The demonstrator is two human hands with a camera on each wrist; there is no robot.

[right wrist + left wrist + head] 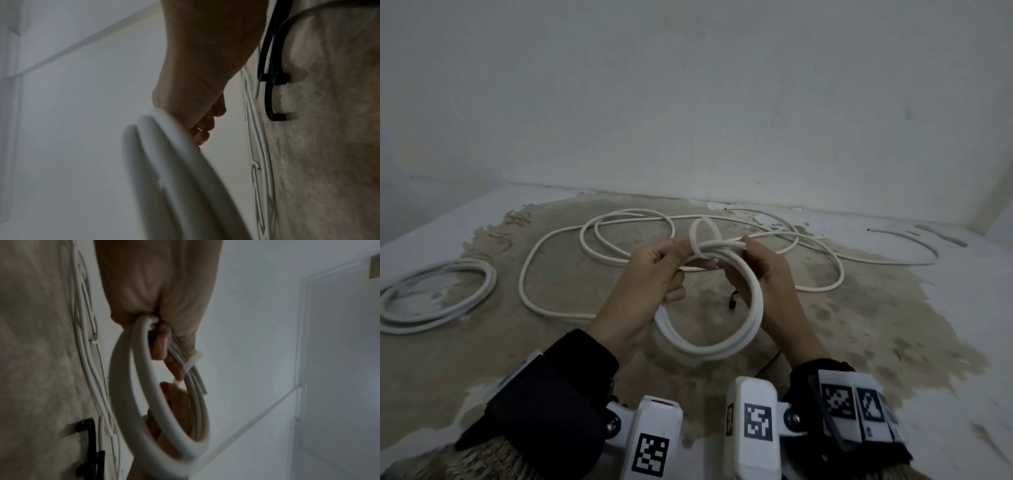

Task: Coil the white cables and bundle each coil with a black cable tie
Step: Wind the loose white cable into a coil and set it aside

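A small coil of white cable (709, 339) hangs in the air between my two hands. My left hand (654, 274) grips its top left, fingers curled round the strands (131, 386). My right hand (767, 270) holds the top right, thumb by the cable ends. A pale strap loop (702, 236) wraps the strands between the hands and shows as a band (192, 361) in the left wrist view. The coil (164, 154) is blurred in the right wrist view. A black cable tie (732, 298) lies on the floor beyond the coil.
Long loose white cables (599, 246) sprawl over the worn floor patch behind the hands. A finished coil (438, 294) lies at the left. The wall stands close behind. More black ties (275, 78) lie on the floor beside the right hand.
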